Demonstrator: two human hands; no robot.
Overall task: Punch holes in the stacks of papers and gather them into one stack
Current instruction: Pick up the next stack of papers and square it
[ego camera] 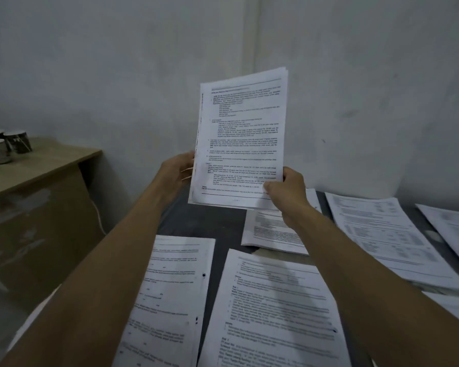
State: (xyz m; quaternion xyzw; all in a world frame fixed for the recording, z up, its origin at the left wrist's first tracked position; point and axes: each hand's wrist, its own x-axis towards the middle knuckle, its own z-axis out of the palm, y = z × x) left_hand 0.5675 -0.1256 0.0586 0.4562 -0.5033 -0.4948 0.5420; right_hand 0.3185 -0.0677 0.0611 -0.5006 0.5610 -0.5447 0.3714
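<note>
Showing dense printed text, the paper stack stands upright.

Printed stack upright, others flat on table.

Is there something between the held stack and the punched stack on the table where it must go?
Nothing visible. Both hands, left and right, hold the stack upright in free air above the table; the punched stack lies uncovered below.

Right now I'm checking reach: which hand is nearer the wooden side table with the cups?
Left. The left hand grips the raised paper stack's left edge, on the side toward the wooden side table; the right hand grips the opposite edge, farther away.
</note>
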